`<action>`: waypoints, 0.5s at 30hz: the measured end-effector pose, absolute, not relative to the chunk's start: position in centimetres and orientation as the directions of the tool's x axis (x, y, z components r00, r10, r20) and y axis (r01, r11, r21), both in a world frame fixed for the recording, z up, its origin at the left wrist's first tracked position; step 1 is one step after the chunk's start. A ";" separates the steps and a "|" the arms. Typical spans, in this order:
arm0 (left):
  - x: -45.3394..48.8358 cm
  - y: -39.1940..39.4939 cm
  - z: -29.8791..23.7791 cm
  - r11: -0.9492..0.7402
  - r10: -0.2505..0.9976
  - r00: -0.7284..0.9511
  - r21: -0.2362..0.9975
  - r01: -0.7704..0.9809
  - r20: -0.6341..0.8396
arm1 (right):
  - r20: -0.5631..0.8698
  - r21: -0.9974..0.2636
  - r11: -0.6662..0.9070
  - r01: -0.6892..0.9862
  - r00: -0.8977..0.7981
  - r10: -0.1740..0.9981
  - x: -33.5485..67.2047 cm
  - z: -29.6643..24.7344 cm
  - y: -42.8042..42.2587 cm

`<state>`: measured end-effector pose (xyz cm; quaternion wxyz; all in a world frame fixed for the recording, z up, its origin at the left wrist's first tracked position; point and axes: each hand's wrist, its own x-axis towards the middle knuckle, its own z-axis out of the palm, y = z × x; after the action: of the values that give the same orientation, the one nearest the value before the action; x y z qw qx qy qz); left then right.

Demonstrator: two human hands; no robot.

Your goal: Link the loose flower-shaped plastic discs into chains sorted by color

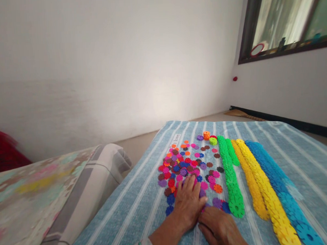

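Note:
A loose heap of small notched plastic snowflake discs [177,168] in pink, red, purple, blue, brown and orange is spread on a striped cloth. My left hand [187,199] lies flat on the near part of the heap, its fingers stretched forward. Close against its thumb, my right hand [220,224] is curled with the fingers tucked under; what they hold, if anything, is hidden. To the right of the heap, overlapping discs lie in long rows: green [230,177], yellow [266,190] and blue [277,179].
Behind the heap are a short orange stack of discs [206,135] and a lime-green disc group [213,141]. The blue striped cloth [124,207] covers the work surface. At left is another surface under a patterned cover [47,192]. A white wall [123,66] rises behind.

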<state>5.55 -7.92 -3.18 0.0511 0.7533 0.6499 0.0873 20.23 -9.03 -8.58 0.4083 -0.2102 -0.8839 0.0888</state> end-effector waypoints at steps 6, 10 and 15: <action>5.5 -8.2 -3.0 -0.241 0.971 0.233 0.213 0.947 0.062 | 0.705 -0.305 0.897 0.321 -0.557 0.439 20.1 -8.9 -8.8; 5.5 -8.4 -2.2 -0.300 0.954 0.285 0.233 0.925 0.098 | 0.690 -0.296 0.896 0.333 -0.574 0.441 20.2 -9.1 -8.6; 5.5 -8.9 -2.2 -0.356 0.933 0.328 0.244 0.902 0.150 | 0.659 -0.296 0.883 0.363 -0.592 0.464 20.4 -9.1 -8.8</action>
<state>5.52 -8.93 -2.18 0.0582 0.8128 0.5643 0.1324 20.37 -8.76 -9.06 0.3873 -0.2326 -0.8897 0.0652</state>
